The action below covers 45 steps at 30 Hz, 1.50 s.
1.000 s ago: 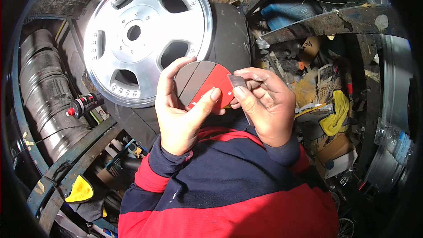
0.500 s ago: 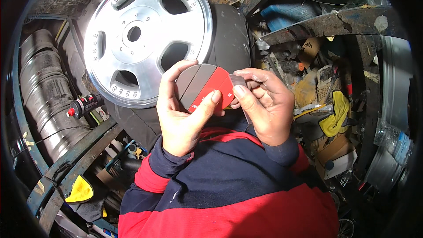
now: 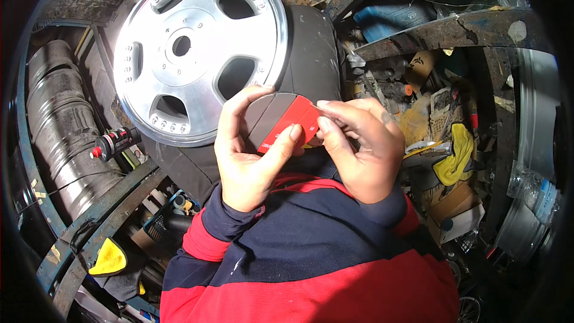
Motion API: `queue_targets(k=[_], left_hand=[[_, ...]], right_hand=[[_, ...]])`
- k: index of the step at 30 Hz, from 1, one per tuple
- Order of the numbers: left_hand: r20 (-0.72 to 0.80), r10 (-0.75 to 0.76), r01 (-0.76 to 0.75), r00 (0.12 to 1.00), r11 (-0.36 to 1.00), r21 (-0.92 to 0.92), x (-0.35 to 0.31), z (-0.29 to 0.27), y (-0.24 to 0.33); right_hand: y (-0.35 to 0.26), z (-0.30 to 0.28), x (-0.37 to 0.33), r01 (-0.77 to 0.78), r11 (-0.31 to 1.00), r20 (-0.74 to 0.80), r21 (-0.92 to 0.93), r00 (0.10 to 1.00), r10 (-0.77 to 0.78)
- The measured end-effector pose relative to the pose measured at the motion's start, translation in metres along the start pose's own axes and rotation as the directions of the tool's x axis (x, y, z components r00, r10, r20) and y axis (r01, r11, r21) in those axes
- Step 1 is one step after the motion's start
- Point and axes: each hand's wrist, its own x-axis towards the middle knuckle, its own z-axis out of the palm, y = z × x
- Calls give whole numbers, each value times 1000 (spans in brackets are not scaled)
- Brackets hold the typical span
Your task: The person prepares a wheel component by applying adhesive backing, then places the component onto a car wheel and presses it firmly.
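My left hand (image 3: 248, 164) is closed round a flat round disc (image 3: 258, 118), thumb on its face and fingers along its far left edge. Dark grey strips cover the disc's left part, and red tape backing (image 3: 293, 121) covers its right part. At the disc's right edge my right hand (image 3: 371, 152) is closed in a pinch on a thin grey strip (image 3: 316, 107), seen nearly edge-on and mostly hidden by the fingers. Just beyond my hands lies a polished silver wheel rim (image 3: 203, 48) with bolts round its openings, resting on a dark padded surface (image 3: 311, 48).
A black bottle with a red cap (image 3: 113, 143) is left of the rim, beside a large metal cylinder (image 3: 66, 113). Metal frame bars (image 3: 442, 33) run on both sides. Yellow-and-grey gloves (image 3: 457, 155) lie at right amid clutter, with a cardboard box (image 3: 454, 206) below.
My right hand has turned and its fingers have moved closer over the disc's right edge. The grey strip, seen broadside before, now shows only as a thin edge. My left hand barely moved.
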Motion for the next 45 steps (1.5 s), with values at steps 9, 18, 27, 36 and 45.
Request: queue_targets(k=[9, 18, 27, 36, 45], left_hand=[[4, 121, -120, 993, 983, 139, 1, 2, -2], [-6, -96, 94, 995, 988, -121, 0, 3, 2], [-38, -112, 105, 993, 982, -160, 0, 3, 4], [-59, -71, 64, 996, 992, -109, 0, 4, 4], [-103, -47, 48, 994, 999, 4, 6, -12, -2]], right_hand=[[0, -7, 8, 401, 858, 122, -321, 916, -382], [2, -3, 5, -124, 977, 26, 171, 992, 121], [-6, 1, 0, -301, 893, 47, 335, 952, 303], [-8, 1, 2, -305, 895, 64, 327, 951, 301], [-3, 7, -2, -173, 930, 90, 325, 984, 152]])
